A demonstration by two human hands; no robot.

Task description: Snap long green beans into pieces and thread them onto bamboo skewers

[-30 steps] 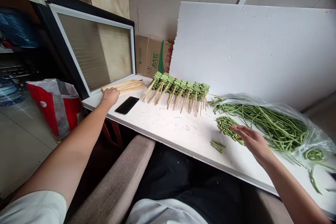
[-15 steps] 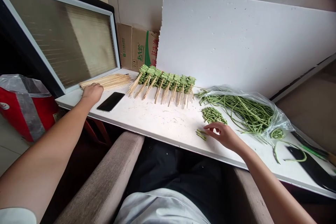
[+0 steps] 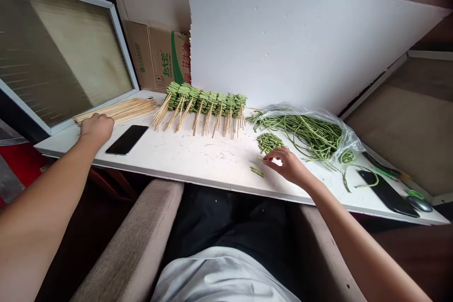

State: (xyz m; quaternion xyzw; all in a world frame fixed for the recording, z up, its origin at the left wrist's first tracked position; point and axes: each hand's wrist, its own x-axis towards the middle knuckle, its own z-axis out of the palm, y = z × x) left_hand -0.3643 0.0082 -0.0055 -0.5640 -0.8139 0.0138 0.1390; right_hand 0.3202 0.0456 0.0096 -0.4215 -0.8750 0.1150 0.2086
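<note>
My left hand [image 3: 97, 128] is closed at the near edge of a pile of bamboo skewers [image 3: 123, 109]; its fingertips are hidden, and I cannot make out what they hold. Between the thumb and fingers of my right hand [image 3: 286, 164] is a short cut piece of green bean [image 3: 260, 158]. Just left of that hand, a few more cut pieces [image 3: 257, 171] lie on the white table [image 3: 198, 160]. A heap of cut beans [image 3: 269, 142] is right behind it. Several skewers threaded with bean pieces [image 3: 205, 101] are stacked in a row at the back.
Long uncut beans [image 3: 311, 134] spill from a clear plastic bag [image 3: 348, 139] on the right. A phone [image 3: 127, 139] lies near my left hand, and a black object [image 3: 389, 194] is at the far right. Behind stand a cardboard box [image 3: 155, 56] and a white board [image 3: 283, 33].
My view has shifted to the right. My right hand has taken a cut bean piece and moved it slightly away from the other loose pieces. My left hand stays by the skewers.
</note>
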